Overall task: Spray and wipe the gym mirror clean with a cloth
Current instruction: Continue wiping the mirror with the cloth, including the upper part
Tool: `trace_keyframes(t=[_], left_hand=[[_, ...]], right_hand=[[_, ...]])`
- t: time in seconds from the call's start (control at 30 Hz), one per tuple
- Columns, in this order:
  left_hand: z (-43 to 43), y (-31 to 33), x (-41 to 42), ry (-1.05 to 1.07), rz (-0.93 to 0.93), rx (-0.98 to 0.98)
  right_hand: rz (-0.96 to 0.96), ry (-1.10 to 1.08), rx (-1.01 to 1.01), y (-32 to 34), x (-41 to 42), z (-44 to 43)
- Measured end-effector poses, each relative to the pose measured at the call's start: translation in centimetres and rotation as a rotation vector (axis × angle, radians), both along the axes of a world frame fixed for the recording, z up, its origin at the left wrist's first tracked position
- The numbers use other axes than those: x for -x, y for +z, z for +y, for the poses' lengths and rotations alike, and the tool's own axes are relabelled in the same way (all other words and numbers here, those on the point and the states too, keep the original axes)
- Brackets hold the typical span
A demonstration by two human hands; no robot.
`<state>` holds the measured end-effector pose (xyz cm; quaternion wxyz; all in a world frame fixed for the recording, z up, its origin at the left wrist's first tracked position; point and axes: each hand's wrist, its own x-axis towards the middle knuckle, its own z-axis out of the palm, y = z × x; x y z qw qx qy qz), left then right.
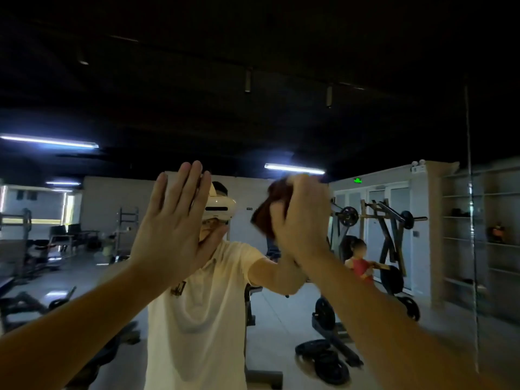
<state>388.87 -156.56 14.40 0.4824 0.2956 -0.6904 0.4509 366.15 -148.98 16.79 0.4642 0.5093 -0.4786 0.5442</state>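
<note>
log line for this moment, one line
step: wipe | left hand: open, flat on mirror | right hand: holds cloth to mirror

The mirror (253,108) fills my whole view, so any forward travel ends at the glass. I take the cloth (268,212), gripped in my right hand (302,220), as the clock's centre. At 12 o'clock the glass runs up bare and dark, with nothing in the way. At 9 o'clock my left hand (171,220) lies flat against the glass, fingers straight, and only a narrow open strip separates the two hands. At 3 o'clock the glass is open as far as a vertical seam (471,220), well apart. My right forearm (380,305) crosses the lower glass at 5 o'clock and my left forearm (84,313) at 8 o'clock. A free wedge is left between them at 6 o'clock.
</note>
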Motion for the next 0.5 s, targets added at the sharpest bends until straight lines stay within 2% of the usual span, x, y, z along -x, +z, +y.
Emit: trace_keyframes(t=[0.1,0.17,0.23,0.3,0.4,0.5], left_hand=[[0.1,-0.1,0.0,-0.003,0.002,-0.014],[0.1,-0.1,0.0,-0.004,-0.001,-0.009],[0.0,0.0,0.1,-0.007,0.000,-0.007],[-0.2,0.0,0.0,-0.008,0.002,-0.008],[-0.3,-0.1,-0.1,-0.011,0.001,-0.006],[-0.3,0.0,-0.1,-0.012,-0.002,-0.002]], right_hand=[[0.339,-0.012,-0.181,-5.6,0.1,0.8],[0.617,-0.119,-0.241,-4.6,1.5,1.3],[0.718,-0.181,-0.259,-1.4,2.4,1.5],[0.590,-0.188,-0.191,2.8,2.8,1.5],[0.203,-0.195,-0.024,10.4,2.5,0.9],[-0.052,-0.212,0.133,12.9,0.9,0.2]])
